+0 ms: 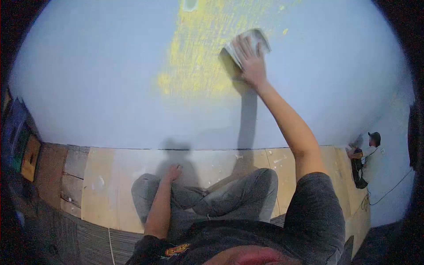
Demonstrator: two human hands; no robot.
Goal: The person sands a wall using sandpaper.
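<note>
My right hand (249, 57) is raised and presses a pale sheet of sandpaper (256, 35) flat to the wall (115, 79), its fingers spread over it. The sheet's edges curl away from the surface and look slightly blurred. Just left of the sheet is a rough, scratched yellow patch (194, 62) on the pale blue-white wall. Low by my left knee, my left hand (175, 172) rests near my bent leg. Its fingers are curled in, and nothing shows in them.
I sit cross-legged on pale boards (106, 190) along the wall's foot. Another person (371, 152) works at far right beside a dark bag-like object (358, 172), with a cable (388, 190) trailing near. At left stands a wooden piece (30, 157).
</note>
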